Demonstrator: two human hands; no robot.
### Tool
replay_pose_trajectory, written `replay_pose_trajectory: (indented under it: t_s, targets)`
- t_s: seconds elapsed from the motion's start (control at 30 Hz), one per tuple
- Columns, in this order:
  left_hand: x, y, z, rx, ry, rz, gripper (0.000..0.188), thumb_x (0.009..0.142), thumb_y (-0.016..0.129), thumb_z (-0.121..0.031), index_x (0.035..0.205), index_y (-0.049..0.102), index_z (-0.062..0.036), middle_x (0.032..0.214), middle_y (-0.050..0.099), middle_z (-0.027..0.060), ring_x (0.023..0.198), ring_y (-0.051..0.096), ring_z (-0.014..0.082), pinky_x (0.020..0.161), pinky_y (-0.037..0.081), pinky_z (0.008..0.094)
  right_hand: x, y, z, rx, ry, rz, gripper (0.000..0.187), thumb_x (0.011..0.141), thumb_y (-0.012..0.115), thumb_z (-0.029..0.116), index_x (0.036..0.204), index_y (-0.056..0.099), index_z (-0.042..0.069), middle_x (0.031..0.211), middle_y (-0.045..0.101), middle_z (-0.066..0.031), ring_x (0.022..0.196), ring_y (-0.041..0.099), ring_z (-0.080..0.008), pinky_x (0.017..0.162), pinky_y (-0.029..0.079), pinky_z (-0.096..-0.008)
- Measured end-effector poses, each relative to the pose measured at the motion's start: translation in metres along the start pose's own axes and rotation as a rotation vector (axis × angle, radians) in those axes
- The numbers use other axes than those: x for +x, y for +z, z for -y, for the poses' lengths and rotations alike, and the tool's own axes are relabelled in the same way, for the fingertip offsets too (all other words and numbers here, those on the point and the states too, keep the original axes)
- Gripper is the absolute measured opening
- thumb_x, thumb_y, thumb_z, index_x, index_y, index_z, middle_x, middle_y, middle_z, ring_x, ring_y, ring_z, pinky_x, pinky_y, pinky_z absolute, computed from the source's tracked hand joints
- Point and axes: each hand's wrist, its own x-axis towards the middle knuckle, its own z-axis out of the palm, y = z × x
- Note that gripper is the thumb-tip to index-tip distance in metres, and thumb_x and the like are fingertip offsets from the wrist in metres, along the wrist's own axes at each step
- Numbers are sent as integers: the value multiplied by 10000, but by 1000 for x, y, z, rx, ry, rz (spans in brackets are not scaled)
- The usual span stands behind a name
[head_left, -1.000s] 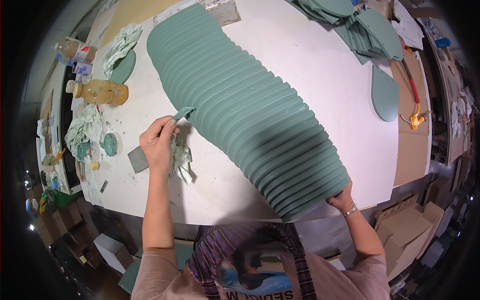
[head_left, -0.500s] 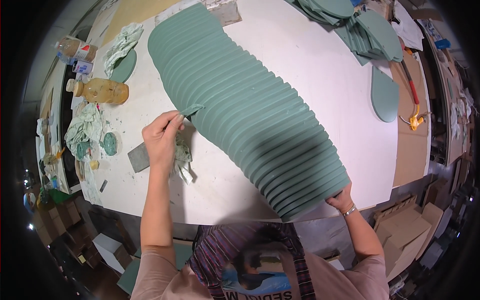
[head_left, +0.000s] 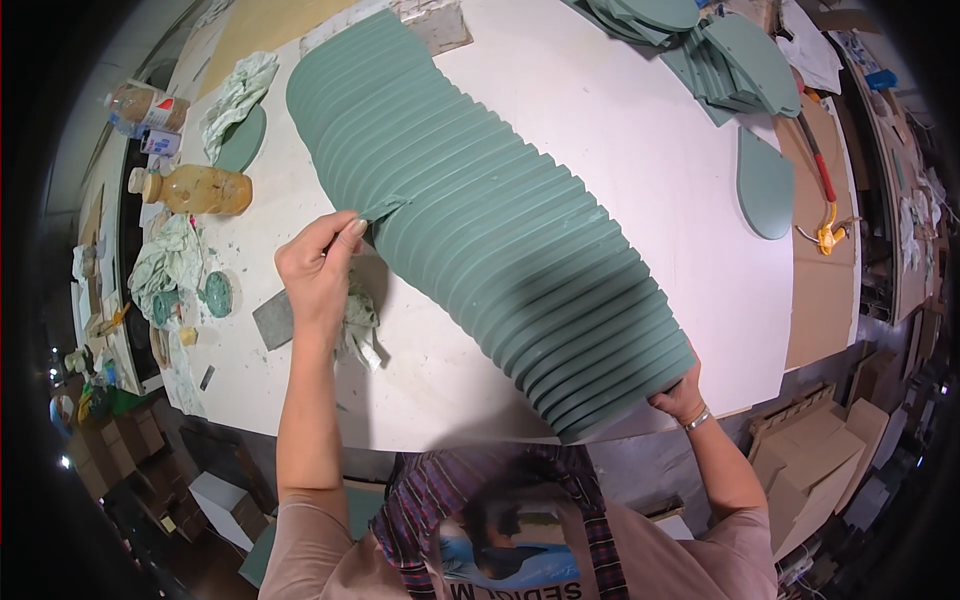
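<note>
A long stack of green, round-edged layered panels runs diagonally over the white table, from the far left toward me. My left hand is closed in a pinch on a thin green-smeared strip, whose far end touches the left side of the stack. I cannot tell whether that strip is a small spatula or a sliver of material. At the stack's near right end my right hand is gripping the lowest panel's edge, with some fingers hidden behind it. Beside my left wrist lie a grey block and a crumpled stained rag.
On the left are a bottle of yellowish liquid, stained cloths and a small green-smeared dish. More green panels are piled at the far right, near a single panel and a red-handled tool.
My left hand and the strip have shifted slightly left along the stack's side. The whole scene sits a little further left; my right hand keeps its hold.
</note>
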Motion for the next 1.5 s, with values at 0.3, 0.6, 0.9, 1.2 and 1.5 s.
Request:
replay_pose_trajectory:
  t_s: [0.3,0.6,0.9,1.2,1.5]
  targets:
    - [2,-3,-2,44,32,-1,76,863,697,-29,867,712,46,689,653,49,609,566,95,593,456,230,-1,3,2,36,8,-29,848,597,806,555,1197,599,-8,1222,582,-180,1105,588,-338,966,473,-412]
    - [2,-5,-4,61,12,13,67,863,696,-26,861,712,39,689,653,46,617,569,96,593,456,233,0,-1,0,-61,-30,6,851,598,791,546,1213,589,-5,1225,584,-180,1108,588,-337,962,475,-419]
    - [1,-9,12,54,99,3,53,855,700,-11,869,709,39,709,657,47,620,582,104,599,459,234,0,-1,-2,-45,-17,4,939,600,798,635,1228,570,-24,1224,581,-178,1104,593,-329,959,474,-411]
    - [2,-10,9,202,315,-31,38,820,708,20,857,699,17,678,616,72,600,543,157,562,421,281,-1,0,1,-33,8,-1,975,597,788,687,1221,576,-31,1235,578,-181,1118,583,-326,974,462,-414]
    - [-2,-21,6,302,384,-3,49,828,690,34,872,697,14,703,626,72,621,561,166,588,443,277,0,-1,4,-39,15,18,1037,598,787,728,1246,552,-47,1227,574,-173,1119,581,-305,967,465,-402]
